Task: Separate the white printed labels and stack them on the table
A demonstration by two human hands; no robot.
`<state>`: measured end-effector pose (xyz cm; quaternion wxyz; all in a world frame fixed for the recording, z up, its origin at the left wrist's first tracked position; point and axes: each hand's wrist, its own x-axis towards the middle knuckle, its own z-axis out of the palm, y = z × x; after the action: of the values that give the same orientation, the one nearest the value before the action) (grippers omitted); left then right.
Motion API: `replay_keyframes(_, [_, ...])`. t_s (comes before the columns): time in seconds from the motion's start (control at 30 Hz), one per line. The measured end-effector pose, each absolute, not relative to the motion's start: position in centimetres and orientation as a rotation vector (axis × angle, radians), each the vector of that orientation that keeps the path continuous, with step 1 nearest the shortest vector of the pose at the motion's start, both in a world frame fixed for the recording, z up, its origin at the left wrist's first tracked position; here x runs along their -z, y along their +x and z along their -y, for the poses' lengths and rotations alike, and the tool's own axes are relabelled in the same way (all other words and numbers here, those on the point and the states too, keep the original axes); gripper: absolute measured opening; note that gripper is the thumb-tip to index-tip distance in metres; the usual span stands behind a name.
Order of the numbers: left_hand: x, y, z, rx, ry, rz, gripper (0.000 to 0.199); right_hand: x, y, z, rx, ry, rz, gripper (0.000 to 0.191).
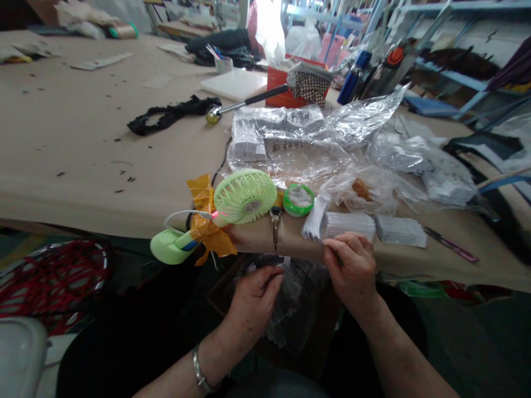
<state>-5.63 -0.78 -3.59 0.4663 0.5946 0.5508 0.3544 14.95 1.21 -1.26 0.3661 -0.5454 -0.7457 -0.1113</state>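
At the table's front edge, my right hand (352,269) has its fingers closed against the near side of a stack of white paper labels (348,223). What lies between its fingertips is hidden. Another label stack (400,230) sits to the right, and a tilted bundle of labels (316,217) leans on the left. My left hand (256,296) hovers below the edge, thumb and fingers pinched together; I cannot make out anything in them. Between the hands and the fan, a soldering iron (275,224) points its tip down over the edge. Beside it stands a green tub (298,200) with white material inside.
A green fan (245,199) is taped at the edge with orange tape (213,235). Behind lie clear plastic bags (302,157) and a long-handled tool (249,103). A purple cutter (452,245) rests at right. Below is a box holding crumpled plastic (296,309).
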Motion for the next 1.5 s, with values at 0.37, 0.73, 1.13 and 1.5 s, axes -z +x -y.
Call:
replay_keyframes(0.37, [-0.4, -1.3, -0.4, -0.737, 0.953, -1.018, 0.015, 1.1, 15.4, -0.1, 0.227, -1.312, 1.888, 0.010])
replay_keyframes(0.73, [-1.5, 1.0, -1.1, -0.744, 0.513, -0.935, 0.019, -0.3, 14.4, 3.7, 0.029, -1.171, 2.076, 0.007])
replay_keyframes(1.13, [0.0, 0.3, -0.2, -0.601, 0.646, -1.006, 0.018, 1.8, 18.3, -0.5, 0.452, -1.472, 2.026, 0.014])
replay_keyframes(1.5, [-1.2, -0.4, -0.5, -0.471, 0.412, -0.813, 0.019, 0.8, 17.3, 2.2, -0.001, -1.106, 1.932, 0.023])
